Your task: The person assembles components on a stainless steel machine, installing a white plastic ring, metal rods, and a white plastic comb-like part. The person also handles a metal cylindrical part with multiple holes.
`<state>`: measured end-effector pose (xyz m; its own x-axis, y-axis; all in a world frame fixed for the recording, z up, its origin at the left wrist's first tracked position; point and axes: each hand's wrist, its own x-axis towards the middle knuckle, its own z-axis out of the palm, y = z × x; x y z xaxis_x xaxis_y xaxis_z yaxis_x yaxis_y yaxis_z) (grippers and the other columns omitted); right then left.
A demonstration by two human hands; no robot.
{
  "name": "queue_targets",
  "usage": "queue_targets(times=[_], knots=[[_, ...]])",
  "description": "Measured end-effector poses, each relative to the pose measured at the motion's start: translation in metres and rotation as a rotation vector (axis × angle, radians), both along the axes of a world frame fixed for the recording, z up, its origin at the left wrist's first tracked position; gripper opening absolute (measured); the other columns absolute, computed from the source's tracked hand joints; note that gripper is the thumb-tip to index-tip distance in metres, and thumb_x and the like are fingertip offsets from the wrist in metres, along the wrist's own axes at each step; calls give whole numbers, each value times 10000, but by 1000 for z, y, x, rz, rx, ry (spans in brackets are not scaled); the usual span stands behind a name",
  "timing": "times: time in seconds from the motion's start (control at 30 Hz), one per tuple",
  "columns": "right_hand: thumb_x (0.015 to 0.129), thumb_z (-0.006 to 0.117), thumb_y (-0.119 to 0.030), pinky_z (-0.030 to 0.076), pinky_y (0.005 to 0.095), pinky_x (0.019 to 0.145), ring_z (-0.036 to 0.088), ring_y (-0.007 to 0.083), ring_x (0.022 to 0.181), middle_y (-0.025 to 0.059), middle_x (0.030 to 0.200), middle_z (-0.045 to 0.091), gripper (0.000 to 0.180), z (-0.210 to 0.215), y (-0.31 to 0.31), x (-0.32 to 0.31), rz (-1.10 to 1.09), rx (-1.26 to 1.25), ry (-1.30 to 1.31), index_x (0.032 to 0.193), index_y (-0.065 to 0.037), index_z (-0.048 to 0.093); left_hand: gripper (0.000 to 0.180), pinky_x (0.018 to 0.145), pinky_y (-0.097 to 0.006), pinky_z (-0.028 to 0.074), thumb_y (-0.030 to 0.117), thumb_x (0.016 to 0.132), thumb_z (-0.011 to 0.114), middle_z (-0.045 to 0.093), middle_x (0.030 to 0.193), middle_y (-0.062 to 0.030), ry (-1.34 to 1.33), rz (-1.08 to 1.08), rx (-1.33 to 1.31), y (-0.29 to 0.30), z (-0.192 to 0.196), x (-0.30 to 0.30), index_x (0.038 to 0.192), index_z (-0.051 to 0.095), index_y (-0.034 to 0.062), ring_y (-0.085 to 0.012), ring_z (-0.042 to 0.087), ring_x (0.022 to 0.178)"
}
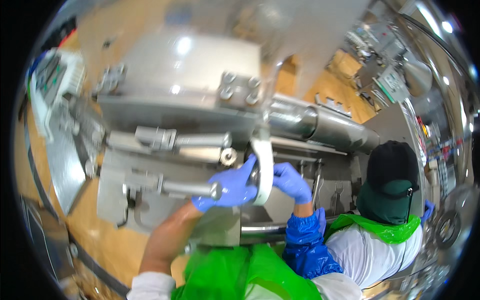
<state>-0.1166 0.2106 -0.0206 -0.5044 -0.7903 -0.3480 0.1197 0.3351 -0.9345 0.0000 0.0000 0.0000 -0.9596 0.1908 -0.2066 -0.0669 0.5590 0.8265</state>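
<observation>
A white curved band point(265, 172) stands upright between my two hands, at the middle of a steel machine point(175, 117). My left hand point(232, 186), in a blue glove, is closed at the band's left side, beside a dark rounded part partly hidden by the fingers. From the other side, my right hand point(291, 183), also blue-gloved, pinches near the band's right edge with curled fingers. Two steel rods, an upper rod point(202, 140) and a lower rod point(189, 189), lie to the left. The lower one ends against my left wrist.
A co-worker in a black cap point(393, 165) and green apron leans in close on the right; their gloved hand point(321, 220) is beside my right sleeve. A steel cylinder point(320, 125) runs behind my hands. A steel bar point(265, 230) crosses in front. White brush-like bristles point(75, 75) stand far left.
</observation>
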Motion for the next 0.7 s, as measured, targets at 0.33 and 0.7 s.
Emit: queue_targets(times=[0.33,0.7], knots=[[744,817,-368,509,422,910,620,334,1068,131,1197,622,516,25,6,-4,-129,98,998,1162,-123,637,670,598,-251,471,212,895,651,635,998,-67,-272,218,518,2,14,0,1498,386,89,-102,580,779],[616,871,-282,505,397,953,625,322,1122,123,1265,632,705,9,-11,-34,48,-115,750,1289,-191,681,577,433,-188,370,296,863,619,623,916,-42,-99,304,278,23,31,0,1383,522,67,-67,510,543]])
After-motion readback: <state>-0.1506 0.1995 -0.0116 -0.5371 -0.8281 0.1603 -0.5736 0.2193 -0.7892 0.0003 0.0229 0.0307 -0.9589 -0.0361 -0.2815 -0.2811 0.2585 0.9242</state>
